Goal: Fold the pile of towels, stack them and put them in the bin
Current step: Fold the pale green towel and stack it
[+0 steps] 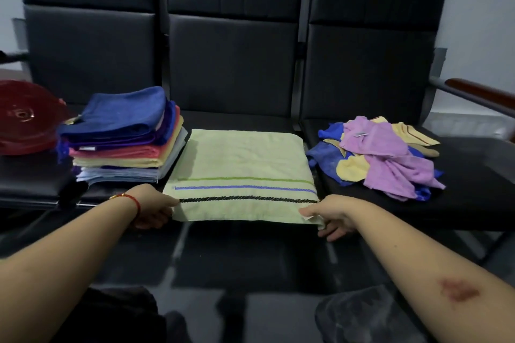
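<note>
towel [239, 164] at 12 o'clock: soft, light, floppy | both hands pinch near corners: left [156, 210], right [330, 217] | take by corners so folds hold

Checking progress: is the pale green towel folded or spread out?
Folded: the pale green towel lies as a doubled rectangle on the middle seat, its near corners pinched by the left hand and right hand.

Light: dim, flat indoor; shadows soft.
Sharpness: soft throughout, fine detail smeared.
Edges: wide-angle bending is seen.
</note>
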Motion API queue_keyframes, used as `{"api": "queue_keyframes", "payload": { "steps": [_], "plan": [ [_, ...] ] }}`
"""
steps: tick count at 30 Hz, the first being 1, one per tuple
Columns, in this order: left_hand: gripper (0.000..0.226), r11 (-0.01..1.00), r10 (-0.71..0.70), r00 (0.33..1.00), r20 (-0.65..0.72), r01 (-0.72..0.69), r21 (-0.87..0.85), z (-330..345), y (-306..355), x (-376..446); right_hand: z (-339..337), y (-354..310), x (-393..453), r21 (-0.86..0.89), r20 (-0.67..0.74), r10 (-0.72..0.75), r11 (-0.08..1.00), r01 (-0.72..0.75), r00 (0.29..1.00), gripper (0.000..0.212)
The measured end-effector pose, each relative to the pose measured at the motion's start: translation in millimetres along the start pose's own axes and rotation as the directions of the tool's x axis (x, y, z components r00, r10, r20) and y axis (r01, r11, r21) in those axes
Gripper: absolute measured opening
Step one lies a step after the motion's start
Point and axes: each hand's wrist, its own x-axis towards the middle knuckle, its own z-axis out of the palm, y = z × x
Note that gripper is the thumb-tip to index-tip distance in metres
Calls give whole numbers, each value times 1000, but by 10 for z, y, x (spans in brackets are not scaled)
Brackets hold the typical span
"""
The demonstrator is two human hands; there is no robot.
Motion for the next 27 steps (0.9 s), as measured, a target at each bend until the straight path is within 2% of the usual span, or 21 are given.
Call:
{"api": "queue_keyframes", "payload": {
  "steps": [2, 5, 8, 11, 15, 17, 19, 21, 23, 24, 25, 27],
  "plan": [
    [23, 1000, -2, 1000, 20, 3, -18, 29, -13, -21, -10, 5, 15, 52, -8, -2, 999, 3, 1000, 47],
    [19, 998, 40, 998, 39, -38, -58, 59, -23, -41, -19, 5, -2, 21, -40, 19, 1000, -18, 999, 29],
    [9, 979, 57, 998, 32, -49, -198, 54, 5, -51, -43, -21, -52, -52, -145, 1, 999, -9, 989, 22],
    [5, 937, 35, 994, 106, 5, -350, 6, 40, -76, -111, -50, -71, 0, -236, -21, 1000, 21, 972, 18],
    [3, 952, 31, 974, 224, 39, -303, -64, 25, -158, -210, -32, -111, 92, -256, 13, 996, 11, 966, 15],
    [7, 957, 25, 975, 219, 39, -287, -87, 19, -167, -242, -10, -137, 62, -260, 24, 998, -8, 965, 13],
    [15, 931, 63, 981, 184, 9, -366, -117, 42, -154, -266, -2, -137, 76, -276, -11, 997, 33, 961, 14],
    [13, 826, 199, 972, 123, -99, -555, -171, 95, -104, -309, -45, -123, 294, -290, -125, 932, 212, 949, 21],
    [10, 676, 323, 946, 34, -205, -707, -247, 130, -59, -349, -125, -148, 552, -343, -230, 735, 394, 911, 23],
    [7, 643, 344, 939, 9, -229, -731, -276, 124, -40, -361, -142, -149, 606, -373, -244, 666, 434, 895, 21],
    [4, 655, 343, 939, 7, -234, -719, -280, 103, -21, -363, -130, -141, 606, -377, -239, 666, 434, 895, 18],
    [3, 755, 274, 961, 40, -189, -627, -236, 33, 26, -334, -48, -105, 475, -316, -191, 816, 329, 929, 14]
  ]
}}
